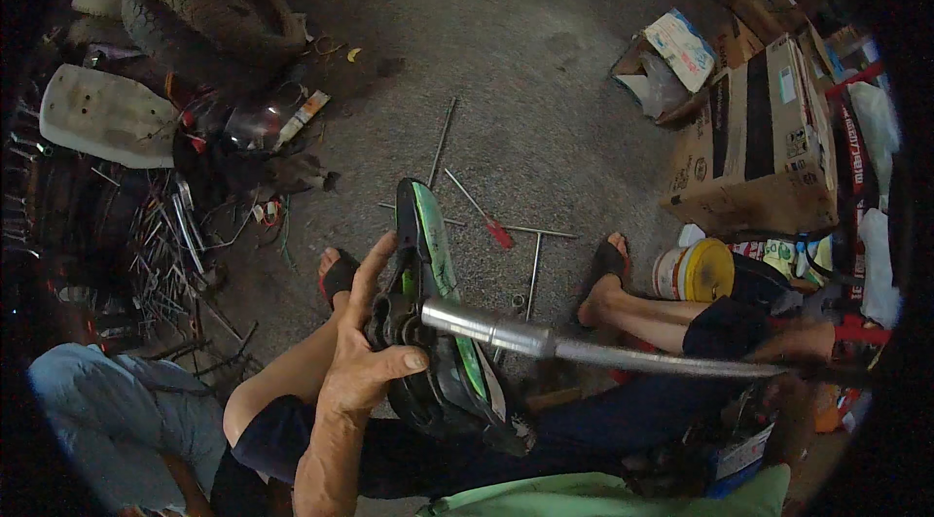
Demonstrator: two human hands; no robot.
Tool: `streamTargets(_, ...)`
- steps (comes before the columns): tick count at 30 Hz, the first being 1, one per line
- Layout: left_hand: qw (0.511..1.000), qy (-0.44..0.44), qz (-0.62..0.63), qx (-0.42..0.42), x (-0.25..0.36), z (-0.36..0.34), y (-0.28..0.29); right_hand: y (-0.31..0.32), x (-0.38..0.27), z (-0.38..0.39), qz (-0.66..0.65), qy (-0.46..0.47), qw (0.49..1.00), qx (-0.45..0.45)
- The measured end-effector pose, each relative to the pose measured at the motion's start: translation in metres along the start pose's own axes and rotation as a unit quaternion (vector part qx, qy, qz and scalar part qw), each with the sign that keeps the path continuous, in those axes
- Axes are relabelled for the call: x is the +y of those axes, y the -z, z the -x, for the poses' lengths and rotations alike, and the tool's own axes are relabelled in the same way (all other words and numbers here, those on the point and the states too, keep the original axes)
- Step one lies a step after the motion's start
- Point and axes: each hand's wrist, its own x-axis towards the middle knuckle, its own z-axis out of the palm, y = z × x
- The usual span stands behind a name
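My left hand grips the near side of a long black and green moulded part, which looks like a vehicle panel with black fittings. Its forefinger points up along the part and the thumb lies across the fittings. From the right, a silver metal bar with a thick cylindrical end reaches over the part. Whether that end touches the part, I cannot tell. Around the bar's far right end, my right hand is dark and smeared by motion. The part is held above my lap, between my knees.
On the floor ahead lie a red-handled screwdriver and T-handled wrenches. Loose tools and tyres crowd the left. To the right stand a cardboard box and a yellow-lidded bucket. A person's jeans-clad leg is at lower left.
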Motion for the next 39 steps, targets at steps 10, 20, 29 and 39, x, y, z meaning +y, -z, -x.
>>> streamTargets(10, 0.999, 0.012, -0.042, -0.006, 0.002, 0.000, 0.010, 0.007, -0.021, 0.000, -0.075, -0.038, 0.987, -0.138)
streamTargets(20, 0.992, -0.008, -0.118, -0.041, -0.004, 0.001, 0.012, -0.019, -0.078, -0.036, 0.216, -0.423, 0.879, -0.047)
streamTargets(29, 0.991, -0.024, -0.123, -0.043, -0.005, -0.001, 0.013, -0.015, -0.017, -0.012, -0.069, -0.043, 0.996, 0.035)
streamTargets(39, 0.983, -0.026, -0.177, -0.043, -0.011, 0.007, 0.015, -0.045, 0.010, -0.024, -0.589, -0.115, 0.780, 0.177)
